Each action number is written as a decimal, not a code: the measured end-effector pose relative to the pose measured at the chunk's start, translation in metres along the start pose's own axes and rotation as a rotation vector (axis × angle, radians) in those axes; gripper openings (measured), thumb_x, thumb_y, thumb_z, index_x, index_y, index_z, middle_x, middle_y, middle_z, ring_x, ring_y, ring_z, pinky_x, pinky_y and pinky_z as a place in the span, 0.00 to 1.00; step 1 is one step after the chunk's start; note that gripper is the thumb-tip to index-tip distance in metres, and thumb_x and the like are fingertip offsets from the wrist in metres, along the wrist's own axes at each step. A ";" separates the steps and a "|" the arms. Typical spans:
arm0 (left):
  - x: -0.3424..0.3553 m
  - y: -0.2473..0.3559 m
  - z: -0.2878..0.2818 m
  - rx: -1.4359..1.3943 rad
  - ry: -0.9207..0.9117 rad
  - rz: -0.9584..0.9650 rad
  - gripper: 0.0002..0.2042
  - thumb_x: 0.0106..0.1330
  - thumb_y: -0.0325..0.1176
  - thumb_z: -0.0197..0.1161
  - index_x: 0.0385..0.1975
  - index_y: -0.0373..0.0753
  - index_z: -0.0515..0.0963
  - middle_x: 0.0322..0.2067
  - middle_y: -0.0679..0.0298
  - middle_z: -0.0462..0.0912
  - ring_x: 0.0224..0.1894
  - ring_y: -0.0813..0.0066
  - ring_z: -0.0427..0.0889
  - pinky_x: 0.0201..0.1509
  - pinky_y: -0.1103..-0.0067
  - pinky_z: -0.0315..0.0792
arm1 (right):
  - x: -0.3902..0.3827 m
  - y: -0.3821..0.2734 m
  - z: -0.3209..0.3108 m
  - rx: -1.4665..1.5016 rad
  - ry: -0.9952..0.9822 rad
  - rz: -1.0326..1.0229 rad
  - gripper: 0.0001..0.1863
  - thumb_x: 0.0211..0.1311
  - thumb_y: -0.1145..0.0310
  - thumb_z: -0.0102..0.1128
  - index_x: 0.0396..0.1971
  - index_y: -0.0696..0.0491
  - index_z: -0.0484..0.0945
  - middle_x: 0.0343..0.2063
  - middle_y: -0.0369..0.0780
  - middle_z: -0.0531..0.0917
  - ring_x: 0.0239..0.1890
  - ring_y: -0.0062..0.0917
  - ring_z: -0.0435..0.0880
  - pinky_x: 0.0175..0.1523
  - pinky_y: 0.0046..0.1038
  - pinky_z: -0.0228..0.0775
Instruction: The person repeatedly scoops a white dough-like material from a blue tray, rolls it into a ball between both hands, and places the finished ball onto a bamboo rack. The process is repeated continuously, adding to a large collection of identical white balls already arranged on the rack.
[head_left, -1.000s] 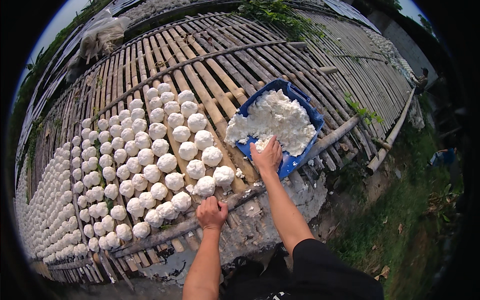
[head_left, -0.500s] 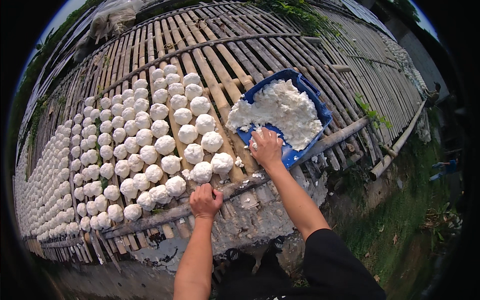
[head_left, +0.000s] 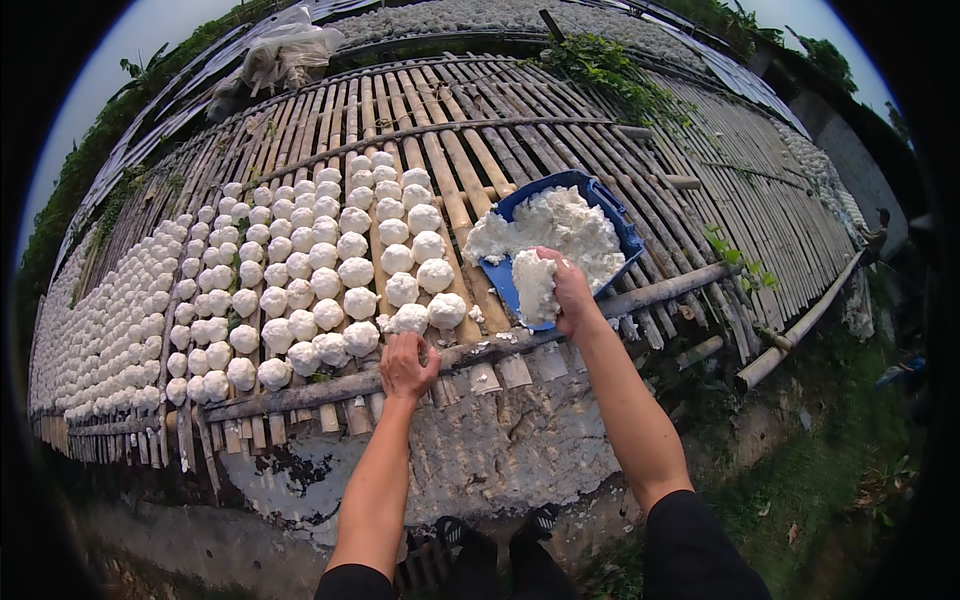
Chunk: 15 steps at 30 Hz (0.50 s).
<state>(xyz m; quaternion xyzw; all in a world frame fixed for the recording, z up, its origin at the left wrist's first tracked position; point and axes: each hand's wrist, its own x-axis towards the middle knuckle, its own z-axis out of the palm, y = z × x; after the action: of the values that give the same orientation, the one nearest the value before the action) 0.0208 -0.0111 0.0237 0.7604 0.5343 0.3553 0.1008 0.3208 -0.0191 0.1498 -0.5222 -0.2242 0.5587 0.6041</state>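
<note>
My right hand (head_left: 573, 293) is closed around a big lump of white, crumbly dough-like mass (head_left: 534, 286), held over the near edge of a blue plastic tub (head_left: 637, 240). More of this white mass (head_left: 575, 225) is heaped in the tub. My left hand (head_left: 408, 366) rests at the rack's front pole (head_left: 300, 392), its thumb apart from the fingers and nothing seen in it. Just beyond its fingertips lies a rough white ball (head_left: 410, 319), the nearest of many set out in rows. Whether the fingers touch that ball I cannot tell.
The balls lie on a slatted bamboo rack (head_left: 460, 155) that stretches far back. White crumbs (head_left: 476, 314) dot the slats near the tub. A green vine (head_left: 735, 250) grows through at the right. Below the front edge is a worn concrete ledge (head_left: 470, 440).
My right hand has come up from inside the tub and now holds a large white lump. The left hand has stayed at the front pole, its fingers less curled. The view has tilted up.
</note>
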 end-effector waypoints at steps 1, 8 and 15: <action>-0.003 0.021 -0.010 -0.068 0.069 -0.108 0.12 0.63 0.44 0.67 0.35 0.41 0.79 0.38 0.56 0.79 0.45 0.58 0.80 0.51 0.64 0.75 | -0.033 0.000 0.008 -0.046 -0.107 -0.098 0.17 0.77 0.57 0.68 0.56 0.51 0.85 0.39 0.35 0.88 0.36 0.23 0.87 0.43 0.34 0.83; -0.169 0.156 -0.109 -2.228 -0.547 -1.183 0.36 0.74 0.72 0.53 0.63 0.44 0.76 0.60 0.57 0.83 0.64 0.55 0.82 0.73 0.50 0.74 | -0.259 0.055 0.025 -0.914 -0.584 -0.700 0.20 0.64 0.61 0.76 0.55 0.51 0.87 0.58 0.49 0.85 0.61 0.43 0.85 0.60 0.37 0.78; -0.249 0.183 -0.152 -2.079 -0.298 -1.252 0.28 0.76 0.68 0.54 0.58 0.50 0.80 0.54 0.62 0.87 0.57 0.64 0.88 0.59 0.62 0.85 | -0.363 0.083 0.027 -1.129 -0.447 -0.622 0.17 0.63 0.61 0.75 0.49 0.50 0.89 0.55 0.42 0.86 0.60 0.43 0.83 0.64 0.48 0.73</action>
<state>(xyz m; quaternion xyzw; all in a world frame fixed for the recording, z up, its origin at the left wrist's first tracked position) 0.0135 -0.3408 0.1237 -0.0377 0.2527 0.4125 0.8744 0.1616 -0.3531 0.2000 -0.5404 -0.7405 0.2509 0.3107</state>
